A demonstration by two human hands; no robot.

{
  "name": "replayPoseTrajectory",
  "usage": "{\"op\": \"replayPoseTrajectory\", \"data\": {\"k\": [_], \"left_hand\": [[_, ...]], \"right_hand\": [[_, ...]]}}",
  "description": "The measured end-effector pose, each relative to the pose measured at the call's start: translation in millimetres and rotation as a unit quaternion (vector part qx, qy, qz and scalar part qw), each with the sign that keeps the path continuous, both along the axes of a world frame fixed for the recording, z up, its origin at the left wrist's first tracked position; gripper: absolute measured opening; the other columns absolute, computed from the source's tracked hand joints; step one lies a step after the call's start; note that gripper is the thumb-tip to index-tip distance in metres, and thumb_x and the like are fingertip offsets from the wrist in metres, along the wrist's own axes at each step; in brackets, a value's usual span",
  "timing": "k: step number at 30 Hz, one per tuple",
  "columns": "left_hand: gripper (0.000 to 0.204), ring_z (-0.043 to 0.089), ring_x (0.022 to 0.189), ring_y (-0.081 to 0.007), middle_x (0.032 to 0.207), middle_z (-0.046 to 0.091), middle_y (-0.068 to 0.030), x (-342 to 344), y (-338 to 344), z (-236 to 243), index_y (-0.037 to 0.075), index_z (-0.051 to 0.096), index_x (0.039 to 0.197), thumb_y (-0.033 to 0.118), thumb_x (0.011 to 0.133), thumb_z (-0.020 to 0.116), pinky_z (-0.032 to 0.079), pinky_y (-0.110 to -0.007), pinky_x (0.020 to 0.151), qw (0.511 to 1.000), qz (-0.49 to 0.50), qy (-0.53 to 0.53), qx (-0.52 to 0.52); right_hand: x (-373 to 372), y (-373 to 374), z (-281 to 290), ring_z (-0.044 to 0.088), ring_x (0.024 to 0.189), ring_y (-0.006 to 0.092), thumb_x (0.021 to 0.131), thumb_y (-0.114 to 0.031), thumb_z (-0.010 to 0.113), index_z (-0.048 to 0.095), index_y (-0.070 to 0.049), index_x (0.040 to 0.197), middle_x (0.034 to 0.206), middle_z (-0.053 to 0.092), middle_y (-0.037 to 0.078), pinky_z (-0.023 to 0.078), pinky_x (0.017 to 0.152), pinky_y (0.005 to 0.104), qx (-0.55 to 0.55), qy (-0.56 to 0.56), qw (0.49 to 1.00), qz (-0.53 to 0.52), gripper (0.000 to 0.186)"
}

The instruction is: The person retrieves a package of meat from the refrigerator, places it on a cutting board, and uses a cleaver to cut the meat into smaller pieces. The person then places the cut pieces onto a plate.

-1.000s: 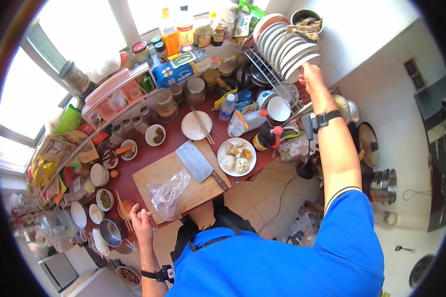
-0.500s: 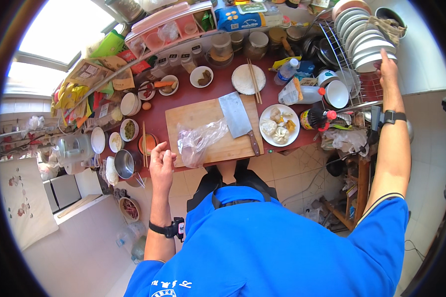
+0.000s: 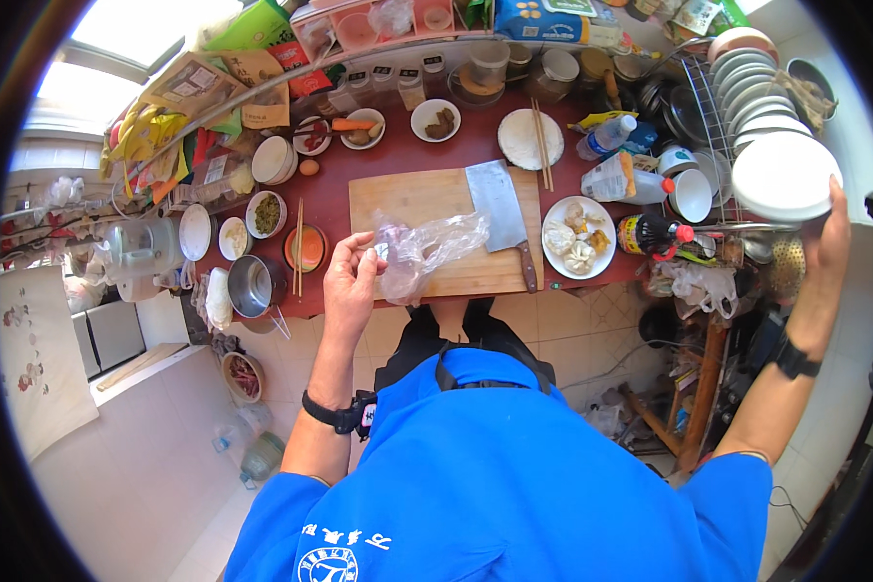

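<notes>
1. In the head view, the right hand (image 3: 832, 238) is grasping a round white plate (image 3: 784, 175) by its right side; this plate is raised at the right end of the reddish tabletop (image 3: 328, 209), by the wire dish rack (image 3: 703, 85), which carries a row of other plates (image 3: 752, 95)

2. The left hand (image 3: 349, 276) is over the front edge of the tabletop, with its fingers loosely bent, just beside the clear plastic bag (image 3: 427, 252); I cannot tell whether the fingertips pinch this bag

3. The bag lies crumpled on the wooden cutting board (image 3: 412, 196), toward its front edge; the cleaver (image 3: 496, 204) lies along the right edge of the board, with its handle toward the front right corner

4. Just beside the right edge of the board, a serving plate (image 3: 603, 256) carries steamed buns (image 3: 579, 255)

5. Near the front left corner of the tabletop there is a metal saucepan (image 3: 250, 286), and between it and the board an orange bowl (image 3: 310, 249)
</notes>
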State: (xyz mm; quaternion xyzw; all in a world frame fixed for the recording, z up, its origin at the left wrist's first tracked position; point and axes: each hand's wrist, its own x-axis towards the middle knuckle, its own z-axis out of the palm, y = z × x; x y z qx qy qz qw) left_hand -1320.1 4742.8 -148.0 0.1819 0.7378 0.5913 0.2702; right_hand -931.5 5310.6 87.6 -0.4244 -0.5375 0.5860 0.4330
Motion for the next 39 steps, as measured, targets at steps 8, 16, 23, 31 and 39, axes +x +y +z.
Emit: {"op": "replayPoseTrajectory", "data": {"k": [8,16,23,31,39], "left_hand": [[0.048,0.072,0.090,-0.0329,0.104,0.074,-0.0139,-6,7,-37,-0.001,0.064,0.135,0.026,0.098,0.077,0.058,-0.042,0.088,0.943,-0.055,0.305,-0.121],[0.022,0.070,0.087,-0.0400,0.096,0.071,-0.0201,-16,-11,-43,-0.001,0.068,0.105,0.017,0.094,0.074,0.055,-0.047,0.078,0.953,-0.171,0.108,-0.225],[0.015,0.063,0.076,-0.0204,0.085,0.066,-0.0098,-11,-62,-17,0.001,0.067,0.103,0.012,0.096,0.074,0.053,-0.035,0.072,0.973,-0.125,0.059,-0.185],[0.013,0.059,0.076,-0.0148,0.084,0.063,-0.0058,-16,-77,-12,0.002,0.066,0.103,0.010,0.097,0.074,0.052,-0.032,0.072,0.971,-0.138,0.025,-0.194],[0.014,0.061,0.078,-0.0162,0.085,0.064,-0.0054,-19,-68,-8,0.002,0.065,0.101,0.009,0.096,0.076,0.053,-0.032,0.073,0.972,-0.160,0.014,-0.174]], "right_hand": [[-147,-182,-97,0.073,0.090,0.0145,0.109,-0.020,0.064,0.071,0.004,0.122,0.105,0.078,0.008,0.060,0.082,0.0324,-0.033,-0.177,0.935,0.305,0.028],[-286,-291,-245,0.076,0.084,0.0380,0.100,-0.027,0.061,0.074,-0.002,0.093,0.092,0.079,0.021,0.060,0.077,0.0478,0.332,-0.462,0.647,0.508,0.030],[-314,-320,-350,0.077,0.088,0.0318,0.096,-0.025,0.063,0.076,-0.009,0.094,0.090,0.079,0.014,0.060,0.075,0.0470,0.484,-0.484,0.463,0.564,0.020],[-320,-350,-394,0.076,0.098,0.0279,0.096,-0.018,0.065,0.076,-0.012,0.102,0.103,0.078,0.010,0.058,0.081,0.0420,0.484,-0.542,0.397,0.561,0.014],[-317,-356,-418,0.076,0.100,0.0334,0.100,-0.024,0.067,0.075,-0.009,0.109,0.106,0.078,0.013,0.059,0.082,0.0473,0.385,-0.611,0.482,0.496,0.019]]}}
